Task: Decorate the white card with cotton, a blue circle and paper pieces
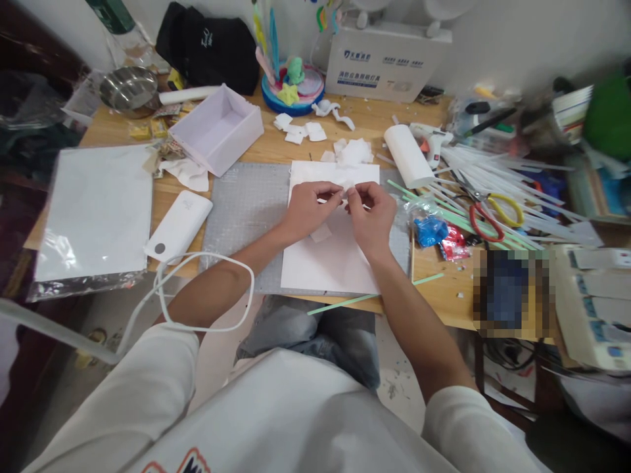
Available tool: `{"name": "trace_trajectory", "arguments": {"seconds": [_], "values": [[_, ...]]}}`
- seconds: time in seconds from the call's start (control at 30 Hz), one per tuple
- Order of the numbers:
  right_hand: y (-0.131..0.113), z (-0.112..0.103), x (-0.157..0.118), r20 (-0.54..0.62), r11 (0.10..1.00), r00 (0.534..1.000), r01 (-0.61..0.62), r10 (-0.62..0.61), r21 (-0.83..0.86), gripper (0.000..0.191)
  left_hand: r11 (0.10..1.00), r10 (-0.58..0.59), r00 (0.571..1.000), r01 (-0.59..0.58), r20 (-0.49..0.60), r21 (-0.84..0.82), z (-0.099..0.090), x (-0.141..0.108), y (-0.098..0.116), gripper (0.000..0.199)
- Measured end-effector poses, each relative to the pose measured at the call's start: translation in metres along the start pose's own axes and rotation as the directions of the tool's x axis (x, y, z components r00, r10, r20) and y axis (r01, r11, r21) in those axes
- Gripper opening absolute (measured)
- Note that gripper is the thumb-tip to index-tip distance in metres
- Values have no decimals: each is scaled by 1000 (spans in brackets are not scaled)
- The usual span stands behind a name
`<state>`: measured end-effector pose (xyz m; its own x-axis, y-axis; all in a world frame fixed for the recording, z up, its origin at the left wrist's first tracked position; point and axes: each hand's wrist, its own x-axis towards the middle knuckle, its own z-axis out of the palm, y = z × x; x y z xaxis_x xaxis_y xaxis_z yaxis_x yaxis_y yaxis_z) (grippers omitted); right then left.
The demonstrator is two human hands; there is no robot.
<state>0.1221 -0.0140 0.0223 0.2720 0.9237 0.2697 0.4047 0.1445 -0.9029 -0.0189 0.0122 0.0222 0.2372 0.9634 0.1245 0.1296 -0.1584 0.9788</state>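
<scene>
My left hand (314,209) and my right hand (371,213) meet over a white sheet of paper (330,266). Thumbs and fingertips of both are pinched together on a small white scrap (348,189), mostly covered by the fingers; its material is hard to make out. Just below the left hand, another small white piece (321,232) lies on the sheet. Under the paper is a grey cutting mat (241,210). Torn white scraps (355,152) are heaped at the far edge of the sheet.
To the right lie a white roll (408,156), a glue gun (434,143), scissors (486,210) and many thin strips (507,177). On the left are a lilac box (219,131), a white power bank (180,226) and its looping cable (254,289) near my left forearm.
</scene>
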Motion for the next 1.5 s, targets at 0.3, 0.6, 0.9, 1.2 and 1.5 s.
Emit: {"name": "trace_trajectory", "arguments": {"seconds": [0.3, 0.6, 0.9, 1.2, 1.5], "values": [[0, 2, -6, 30, 980, 984, 178, -176, -93, 16, 1000, 13, 1000, -12, -28, 28, -3, 1, 3, 18], [-2, 1, -2, 12, 999, 1000, 27, -27, 20, 23, 988, -88, 996, 89, 7, -126, -2, 1, 2, 27], [0, 1, -1, -9, 999, 1000, 27, -26, 22, 21, 996, -50, 998, 47, -41, -81, -2, 1, -1, 28], [6, 3, 1, 70, 944, 983, -185, 172, 273, 26, 952, -168, 984, 149, -52, -268, -5, 6, 0, 28], [5, 3, 2, 33, 953, 986, -166, 163, 254, 26, 923, -242, 965, 198, -98, -331, -9, 11, -3, 32]]}}
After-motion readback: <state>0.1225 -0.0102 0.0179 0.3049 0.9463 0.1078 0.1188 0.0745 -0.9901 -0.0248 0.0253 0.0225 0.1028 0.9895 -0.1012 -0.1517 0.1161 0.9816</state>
